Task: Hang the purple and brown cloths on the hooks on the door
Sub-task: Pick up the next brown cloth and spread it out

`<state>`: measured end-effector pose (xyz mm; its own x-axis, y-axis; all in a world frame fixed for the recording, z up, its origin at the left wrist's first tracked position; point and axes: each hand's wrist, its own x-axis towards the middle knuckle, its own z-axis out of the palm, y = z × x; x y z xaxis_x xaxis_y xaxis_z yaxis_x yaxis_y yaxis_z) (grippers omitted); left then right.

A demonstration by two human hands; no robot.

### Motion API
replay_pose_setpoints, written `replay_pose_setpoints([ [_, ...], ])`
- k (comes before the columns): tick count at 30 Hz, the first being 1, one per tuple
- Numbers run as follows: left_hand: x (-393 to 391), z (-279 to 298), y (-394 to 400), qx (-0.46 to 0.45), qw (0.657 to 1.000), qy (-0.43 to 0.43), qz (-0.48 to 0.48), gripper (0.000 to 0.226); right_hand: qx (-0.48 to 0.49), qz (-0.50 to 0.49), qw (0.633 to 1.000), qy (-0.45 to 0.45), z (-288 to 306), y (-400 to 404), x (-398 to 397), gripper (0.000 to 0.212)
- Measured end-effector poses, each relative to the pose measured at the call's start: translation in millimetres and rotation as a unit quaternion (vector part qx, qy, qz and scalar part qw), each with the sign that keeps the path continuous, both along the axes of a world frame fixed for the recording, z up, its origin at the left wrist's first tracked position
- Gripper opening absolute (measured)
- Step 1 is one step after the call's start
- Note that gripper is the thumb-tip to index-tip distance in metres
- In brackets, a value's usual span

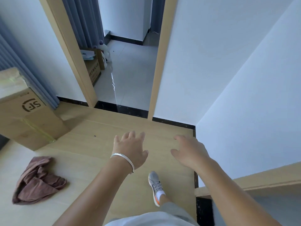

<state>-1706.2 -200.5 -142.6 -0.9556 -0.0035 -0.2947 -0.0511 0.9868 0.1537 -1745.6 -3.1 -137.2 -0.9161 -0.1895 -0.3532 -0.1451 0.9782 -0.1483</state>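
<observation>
Fingers of both the left hand (130,150) and right hand (189,150) spread, holding nothing, above a wood floor (91,149).
Doorway (130,66) ahead; brown cloth (38,181) crumpled lower left, long axis running near-left to far-right.

Bare forearms, silver bangle (124,160) on left wrist, grey-and-orange sneaker (155,187), white sock, grey trousers, white top

White walls (211,54), wooden floor (91,154)
</observation>
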Motion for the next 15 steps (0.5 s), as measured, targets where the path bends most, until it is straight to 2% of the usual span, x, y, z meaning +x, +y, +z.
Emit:
replay_pose_setpoints([
  [9, -128.3, 14.2, -29.3, -0.043, 0.991, -0.001, 0.127, 0.061, -0.052, 0.131, 0.990, 0.015, 4.8, -45.1, -173.5, 0.041],
  [15, -164.2, 18.9, -60.2, -0.037, 0.970, 0.004, 0.239, 0.063, -0.072, 0.220, 0.973, -0.015, -3.8, -91.5, -242.4, 0.042],
])
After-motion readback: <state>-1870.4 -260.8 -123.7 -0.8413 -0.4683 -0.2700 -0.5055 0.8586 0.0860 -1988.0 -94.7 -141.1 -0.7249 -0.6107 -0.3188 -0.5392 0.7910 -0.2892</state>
